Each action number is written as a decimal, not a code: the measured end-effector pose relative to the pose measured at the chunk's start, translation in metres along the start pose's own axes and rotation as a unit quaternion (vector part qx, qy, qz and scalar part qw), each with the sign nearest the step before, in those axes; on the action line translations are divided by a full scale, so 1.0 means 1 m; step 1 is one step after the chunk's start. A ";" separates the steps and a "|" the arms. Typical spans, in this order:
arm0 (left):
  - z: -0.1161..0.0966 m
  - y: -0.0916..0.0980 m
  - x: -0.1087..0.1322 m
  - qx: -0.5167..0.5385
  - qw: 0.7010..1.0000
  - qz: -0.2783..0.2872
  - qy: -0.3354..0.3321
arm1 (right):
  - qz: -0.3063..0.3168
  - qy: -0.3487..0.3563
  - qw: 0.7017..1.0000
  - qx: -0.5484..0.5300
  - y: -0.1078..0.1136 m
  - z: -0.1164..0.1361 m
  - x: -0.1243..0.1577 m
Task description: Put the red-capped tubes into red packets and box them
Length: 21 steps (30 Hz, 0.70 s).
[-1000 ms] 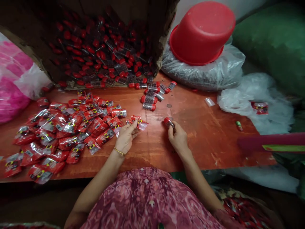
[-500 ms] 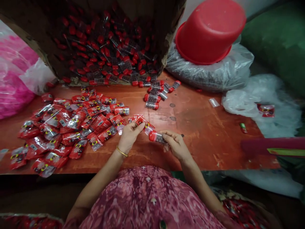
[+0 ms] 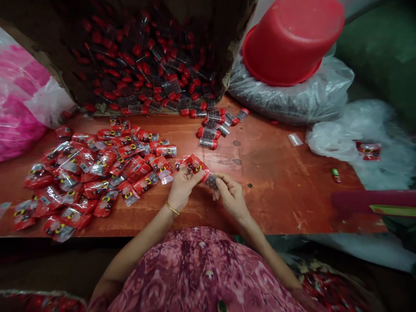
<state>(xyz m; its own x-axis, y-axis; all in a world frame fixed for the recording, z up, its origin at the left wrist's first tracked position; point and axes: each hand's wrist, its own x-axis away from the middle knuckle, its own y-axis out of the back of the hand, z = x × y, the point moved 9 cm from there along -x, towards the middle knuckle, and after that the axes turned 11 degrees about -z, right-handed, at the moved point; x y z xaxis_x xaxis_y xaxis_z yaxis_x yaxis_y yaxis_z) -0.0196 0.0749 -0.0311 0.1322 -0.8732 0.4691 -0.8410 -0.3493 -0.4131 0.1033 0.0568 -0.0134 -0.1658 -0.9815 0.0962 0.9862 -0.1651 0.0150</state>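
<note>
My left hand [image 3: 182, 187], with a gold bangle at the wrist, pinches a small red printed packet [image 3: 196, 163]. Between the thumb and fingers of my right hand [image 3: 231, 195] is a clear tube with a red cap and dark contents [image 3: 211, 179]. The tube's red end is at the packet's near edge and seems partly inside it; the fingers hide the exact overlap. Another red packet [image 3: 178, 165] lies just beyond my left hand. Left of it spreads a pile of red packets [image 3: 97, 173].
A cardboard box [image 3: 238, 47] on its side holds many red-capped tubes, several of them spilled in front [image 3: 208, 133]. An upturned red tub [image 3: 292, 43] rests on a filled plastic bag [image 3: 299, 104]. Pink bags [image 3: 19, 121] are at left, crumpled clear plastic [image 3: 331, 141] at right.
My right hand has moved left and brought the tube up against the packet; its red cap now shows less. My left hand has shifted slightly right.
</note>
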 end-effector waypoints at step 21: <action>0.007 0.002 0.002 0.020 0.998 0.021 0.057 | 0.051 -0.054 0.990 -0.120 -0.040 -0.014 -0.003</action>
<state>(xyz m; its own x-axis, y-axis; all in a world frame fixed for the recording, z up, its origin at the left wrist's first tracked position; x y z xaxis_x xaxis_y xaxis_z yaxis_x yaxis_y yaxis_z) -0.0175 0.0701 -0.0371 0.0353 -0.8440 0.5352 -0.8230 -0.3284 -0.4635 0.0639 0.0650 -0.0281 -0.0506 -0.9803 0.1910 0.9671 -0.0959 -0.2358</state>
